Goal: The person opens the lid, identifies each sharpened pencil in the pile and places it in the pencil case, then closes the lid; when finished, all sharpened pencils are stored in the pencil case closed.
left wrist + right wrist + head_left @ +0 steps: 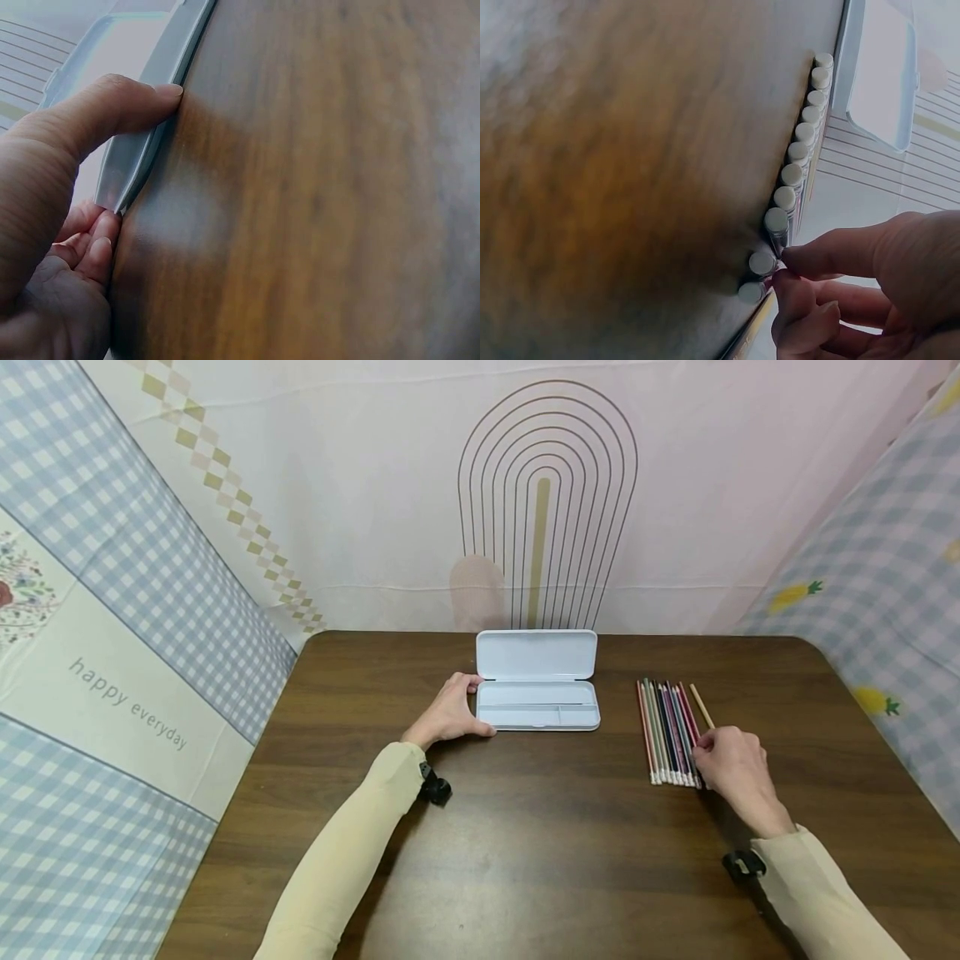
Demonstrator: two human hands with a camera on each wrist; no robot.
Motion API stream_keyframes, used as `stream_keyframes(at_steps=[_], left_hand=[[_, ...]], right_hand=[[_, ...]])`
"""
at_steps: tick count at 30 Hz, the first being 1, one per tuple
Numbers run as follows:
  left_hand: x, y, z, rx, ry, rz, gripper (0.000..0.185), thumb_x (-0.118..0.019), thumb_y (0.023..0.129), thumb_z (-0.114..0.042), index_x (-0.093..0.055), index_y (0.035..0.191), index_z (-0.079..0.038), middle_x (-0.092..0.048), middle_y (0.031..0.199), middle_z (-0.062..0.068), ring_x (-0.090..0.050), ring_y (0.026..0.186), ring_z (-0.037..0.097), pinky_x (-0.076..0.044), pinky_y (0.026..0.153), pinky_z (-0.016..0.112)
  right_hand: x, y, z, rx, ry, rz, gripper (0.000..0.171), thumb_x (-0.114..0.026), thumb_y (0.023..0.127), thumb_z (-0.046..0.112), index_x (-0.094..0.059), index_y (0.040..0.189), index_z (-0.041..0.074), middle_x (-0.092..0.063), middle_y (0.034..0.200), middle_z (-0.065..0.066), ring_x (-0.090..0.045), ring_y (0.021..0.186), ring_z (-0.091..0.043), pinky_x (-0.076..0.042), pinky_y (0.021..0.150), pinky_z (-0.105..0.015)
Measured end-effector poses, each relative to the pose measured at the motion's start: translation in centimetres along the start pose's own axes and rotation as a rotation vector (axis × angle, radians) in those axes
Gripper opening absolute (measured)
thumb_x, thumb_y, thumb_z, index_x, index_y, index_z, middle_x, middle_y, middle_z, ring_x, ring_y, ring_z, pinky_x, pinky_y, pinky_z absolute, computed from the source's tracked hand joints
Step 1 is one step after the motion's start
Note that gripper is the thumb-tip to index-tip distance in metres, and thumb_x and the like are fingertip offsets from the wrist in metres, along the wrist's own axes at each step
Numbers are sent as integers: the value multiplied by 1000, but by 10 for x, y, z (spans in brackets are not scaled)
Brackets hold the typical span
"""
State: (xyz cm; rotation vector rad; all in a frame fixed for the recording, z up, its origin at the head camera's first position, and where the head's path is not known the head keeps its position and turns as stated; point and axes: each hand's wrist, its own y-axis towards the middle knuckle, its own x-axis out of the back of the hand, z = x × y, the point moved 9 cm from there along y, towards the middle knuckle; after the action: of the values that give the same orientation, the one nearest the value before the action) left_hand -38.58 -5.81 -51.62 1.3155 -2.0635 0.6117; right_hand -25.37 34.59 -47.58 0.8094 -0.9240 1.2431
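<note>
A light-coloured pencil case (pixel 537 728) lies open on the table, its lid (pixel 536 654) tilted up at the back. The left hand (pixel 450 710) grips the case's left end, with the thumb (pixel 146 105) against the front side and the fingers round the end. To the right lies a row of pencils (pixel 664 735), side by side, white eraser ends (pixel 805 133) toward the person. At the row's right edge the right hand (pixel 735 768) pinches a pencil (pixel 761 263) near its eraser end; its colour is hard to tell. A yellowish pencil (pixel 702 705) slants beside this hand, partly hidden.
The case's tray has a long divider (pixel 517 705) and a short one at the right. Brown wooden tabletop (pixel 540 843) lies around the things. A patterned cloth (pixel 375 485) hangs behind the table; checked cloth (pixel 97 527) hangs at the sides.
</note>
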Motion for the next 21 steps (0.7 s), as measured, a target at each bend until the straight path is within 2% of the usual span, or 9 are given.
stream_keyframes(at_steps=[8, 15, 21], left_hand=[[0, 0, 1, 8, -9, 2, 91, -97, 72, -26, -54, 147, 1, -54, 147, 19, -52, 138, 33, -45, 123, 46], [0, 0, 1, 10, -12, 6, 91, -97, 73, -26, -53, 148, 1, -54, 147, 19, -52, 139, 33, -45, 123, 46], [-1, 0, 2, 11, -7, 2, 91, -98, 72, -26, -53, 148, 1, -54, 147, 18, -52, 139, 32, -46, 122, 45]], right_hand=[[-1, 1, -5, -29, -10, 11, 19, -65, 92, 8, -78, 83, -2, -72, 72, -13, -64, 69, -30, -50, 64, -46], [-5, 0, -10, -78, 4, 66, 25, -65, 98, 13, -79, 89, -5, -71, 69, -10, -64, 63, -24, -46, 58, -34], [-6, 0, -12, -99, 13, 92, 27, -65, 100, 15, -79, 95, -9, -70, 69, -10, -64, 62, -23, -46, 56, -33]])
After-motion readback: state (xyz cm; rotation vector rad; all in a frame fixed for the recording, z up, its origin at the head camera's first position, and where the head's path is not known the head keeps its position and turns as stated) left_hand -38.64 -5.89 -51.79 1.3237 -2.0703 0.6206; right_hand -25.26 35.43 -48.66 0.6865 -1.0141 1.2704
